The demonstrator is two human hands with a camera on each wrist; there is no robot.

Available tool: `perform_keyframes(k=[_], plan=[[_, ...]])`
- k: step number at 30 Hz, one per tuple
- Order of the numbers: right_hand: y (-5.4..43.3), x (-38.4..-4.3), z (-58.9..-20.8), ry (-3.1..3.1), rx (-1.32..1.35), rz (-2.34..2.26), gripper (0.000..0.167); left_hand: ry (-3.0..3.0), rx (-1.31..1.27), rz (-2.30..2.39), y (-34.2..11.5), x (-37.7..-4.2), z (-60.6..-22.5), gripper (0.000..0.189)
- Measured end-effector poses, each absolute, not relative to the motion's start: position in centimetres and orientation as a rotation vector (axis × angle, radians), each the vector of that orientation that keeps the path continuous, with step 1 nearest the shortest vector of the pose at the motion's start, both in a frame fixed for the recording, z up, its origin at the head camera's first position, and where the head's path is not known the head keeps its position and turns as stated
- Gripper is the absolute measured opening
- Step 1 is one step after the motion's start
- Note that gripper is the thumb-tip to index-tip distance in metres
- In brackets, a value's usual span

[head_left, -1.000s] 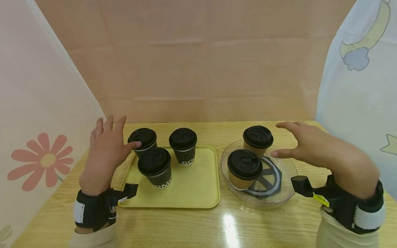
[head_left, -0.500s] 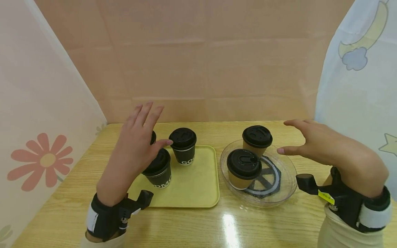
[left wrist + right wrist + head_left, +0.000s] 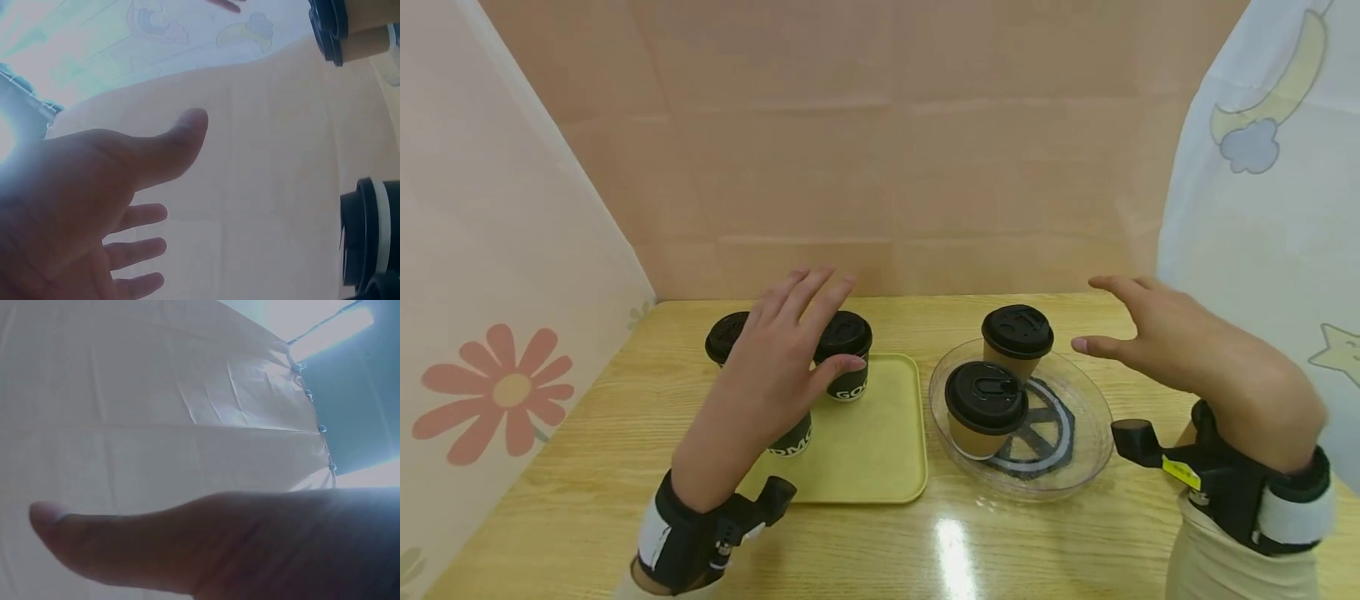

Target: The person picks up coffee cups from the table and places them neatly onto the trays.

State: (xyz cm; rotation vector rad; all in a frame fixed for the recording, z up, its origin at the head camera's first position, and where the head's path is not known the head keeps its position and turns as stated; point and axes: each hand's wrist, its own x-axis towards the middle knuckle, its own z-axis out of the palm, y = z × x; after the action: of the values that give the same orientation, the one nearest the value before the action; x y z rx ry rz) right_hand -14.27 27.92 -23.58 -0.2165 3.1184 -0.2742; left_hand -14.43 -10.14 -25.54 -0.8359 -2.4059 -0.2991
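Note:
My left hand [image 3: 771, 371] is held over the yellow tray [image 3: 880, 479], fingers extended and thumb spread, holding nothing. Beneath and around it stand black paper cups with black lids: a back-left cup [image 3: 724, 335], a front cup [image 3: 795, 438] mostly hidden by the hand, and a right cup [image 3: 850, 385] partly covered. In the left wrist view, a black cup [image 3: 361, 234] is apart from the thumb. To the right, my right hand [image 3: 1180, 337] hangs in the air with thumb and fingers apart, gripping nothing. Nearest to it is a brown lidded cup [image 3: 1018, 333].
A clear round plastic dish [image 3: 1093, 433] with a dark wheel-like pattern at its base stands right of the tray. Another brown cup [image 3: 985, 408] stands in its front left part. Wooden table [image 3: 850, 554] lies beneath; a beige cloth [image 3: 880, 150] hangs behind.
My left hand has swung rightward across the tray, from left of the cups to in front of the right black cup. The right hand has shifted slightly right, away from the brown cups.

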Motion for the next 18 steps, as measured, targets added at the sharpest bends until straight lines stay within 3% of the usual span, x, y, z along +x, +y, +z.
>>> perform_keyframes(k=[18], plan=[[28.8, -13.8, -24.3, 3.359, -0.29, -0.433, 0.084, -2.304, -1.049, -0.262, -6.7, -14.4, -27.3, 0.051]])
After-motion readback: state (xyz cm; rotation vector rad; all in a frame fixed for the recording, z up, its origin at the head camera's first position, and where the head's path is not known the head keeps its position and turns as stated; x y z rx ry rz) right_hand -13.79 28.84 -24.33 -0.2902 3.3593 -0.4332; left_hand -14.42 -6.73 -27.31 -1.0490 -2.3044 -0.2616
